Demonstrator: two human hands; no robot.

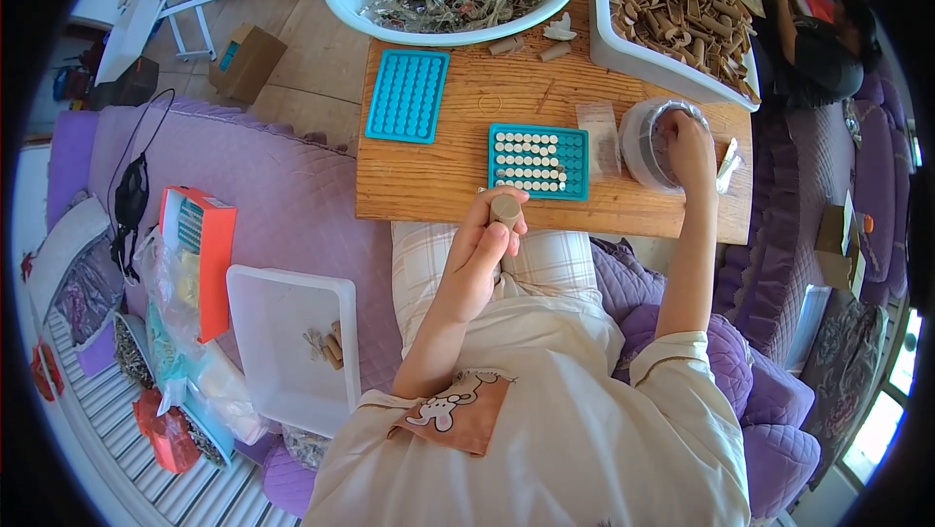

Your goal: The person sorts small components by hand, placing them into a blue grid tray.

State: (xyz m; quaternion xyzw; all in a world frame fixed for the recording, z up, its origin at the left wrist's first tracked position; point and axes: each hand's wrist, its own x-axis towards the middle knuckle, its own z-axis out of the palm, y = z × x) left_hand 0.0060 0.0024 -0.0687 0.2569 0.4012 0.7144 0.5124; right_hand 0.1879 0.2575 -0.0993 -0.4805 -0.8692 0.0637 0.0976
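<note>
My left hand is closed around a short brown cardboard tube, its round end facing up, at the near edge of the wooden table. Just beyond lies a teal tray with rows of small round cream-coloured pieces; its right-hand columns hold none. My right hand reaches down into a clear plastic tub, and its fingertips are hidden inside. A clear plastic bag lies between tray and tub. Farther left is a second teal tray without pieces.
At the back stand a pale blue basin of small clear-wrapped items and a white bin full of brown tubes. A white plastic bin with a few tubes sits on the purple sofa to my left. Another person is at the far right.
</note>
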